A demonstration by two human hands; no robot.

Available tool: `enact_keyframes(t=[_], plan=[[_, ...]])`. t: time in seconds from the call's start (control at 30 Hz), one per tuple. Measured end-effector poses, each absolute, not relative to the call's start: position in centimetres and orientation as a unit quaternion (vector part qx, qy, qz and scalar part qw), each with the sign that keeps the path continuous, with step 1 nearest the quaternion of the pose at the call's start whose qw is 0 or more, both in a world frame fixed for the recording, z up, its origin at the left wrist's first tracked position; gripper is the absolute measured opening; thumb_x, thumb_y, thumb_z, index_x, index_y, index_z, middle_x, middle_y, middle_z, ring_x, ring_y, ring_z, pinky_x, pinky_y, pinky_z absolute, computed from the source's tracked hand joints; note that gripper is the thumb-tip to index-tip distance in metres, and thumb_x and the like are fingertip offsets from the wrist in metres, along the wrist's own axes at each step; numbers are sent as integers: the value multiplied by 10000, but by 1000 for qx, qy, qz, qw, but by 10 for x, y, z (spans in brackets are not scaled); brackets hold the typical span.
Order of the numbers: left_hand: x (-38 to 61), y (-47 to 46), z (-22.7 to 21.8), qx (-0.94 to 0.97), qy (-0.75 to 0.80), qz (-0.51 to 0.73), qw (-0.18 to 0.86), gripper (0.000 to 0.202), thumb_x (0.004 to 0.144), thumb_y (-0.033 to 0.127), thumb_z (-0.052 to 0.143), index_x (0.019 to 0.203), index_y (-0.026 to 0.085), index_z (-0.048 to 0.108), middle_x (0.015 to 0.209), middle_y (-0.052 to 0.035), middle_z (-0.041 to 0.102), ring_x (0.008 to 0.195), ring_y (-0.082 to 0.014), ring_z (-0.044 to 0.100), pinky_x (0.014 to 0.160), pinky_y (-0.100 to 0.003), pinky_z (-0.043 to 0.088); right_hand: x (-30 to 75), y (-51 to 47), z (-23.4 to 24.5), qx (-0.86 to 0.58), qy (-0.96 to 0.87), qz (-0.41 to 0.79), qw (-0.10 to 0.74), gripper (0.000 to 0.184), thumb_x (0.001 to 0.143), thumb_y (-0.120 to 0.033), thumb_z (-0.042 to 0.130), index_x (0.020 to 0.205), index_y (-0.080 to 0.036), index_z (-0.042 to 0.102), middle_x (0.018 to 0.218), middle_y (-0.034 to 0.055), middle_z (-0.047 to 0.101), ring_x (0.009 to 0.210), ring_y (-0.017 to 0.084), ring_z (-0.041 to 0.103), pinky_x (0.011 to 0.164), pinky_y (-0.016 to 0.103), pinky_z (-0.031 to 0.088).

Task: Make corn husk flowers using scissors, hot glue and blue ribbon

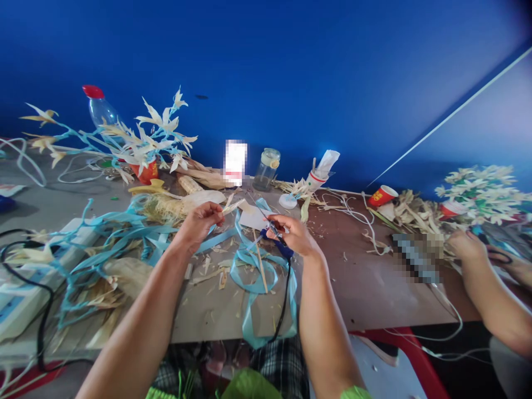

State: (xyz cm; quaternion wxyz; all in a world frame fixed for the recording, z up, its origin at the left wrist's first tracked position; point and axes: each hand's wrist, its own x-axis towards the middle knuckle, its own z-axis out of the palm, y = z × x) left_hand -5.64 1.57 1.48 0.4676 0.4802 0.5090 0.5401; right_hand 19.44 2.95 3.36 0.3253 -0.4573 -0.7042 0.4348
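Note:
My left hand pinches a pale strip of corn husk between thumb and fingertips, above the middle of the table. To its right, my right hand is closed around small scissors, whose thin blades point up and left, towards the husk; whether they touch it I cannot tell. Just below the right hand lies a dark blue tool, apparently a glue gun, with a black cord. Light blue ribbon loops across the table under both hands, and a thin stick lies over it.
Blue-stemmed husk flowers stand in a red cup at back left. A glass jar is near the wall. Husks and ribbon heap at left beside a power strip. Another person's hand works at far right.

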Motion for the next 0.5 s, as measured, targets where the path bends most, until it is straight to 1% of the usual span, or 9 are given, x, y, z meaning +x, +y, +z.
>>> enact_keyframes(t=[0.2, 0.33, 0.5], plan=[[-59, 18, 12, 481, 501, 544, 471, 156, 642, 252, 667, 734, 167, 574, 612, 18, 599, 581, -109, 527, 614, -248, 409, 196, 28, 36, -466, -750, 372, 284, 444, 654, -389, 704, 1029, -152, 697, 734, 6, 634, 594, 99, 458, 566, 225, 363], [-59, 18, 13, 489, 511, 534, 463, 153, 639, 258, 662, 727, 167, 576, 603, 20, 596, 568, -106, 519, 596, -243, 403, 199, 31, 30, -457, -755, 371, 289, 467, 669, -401, 692, 1060, -145, 686, 776, 18, 656, 619, 106, 497, 582, 225, 388], [-60, 18, 14, 495, 530, 526, 444, 143, 629, 258, 648, 713, 166, 577, 600, 16, 591, 554, -107, 509, 579, -245, 395, 204, 36, 21, -461, -764, 356, 277, 453, 675, -393, 694, 1060, -153, 689, 783, 16, 664, 650, 119, 547, 617, 232, 436]])
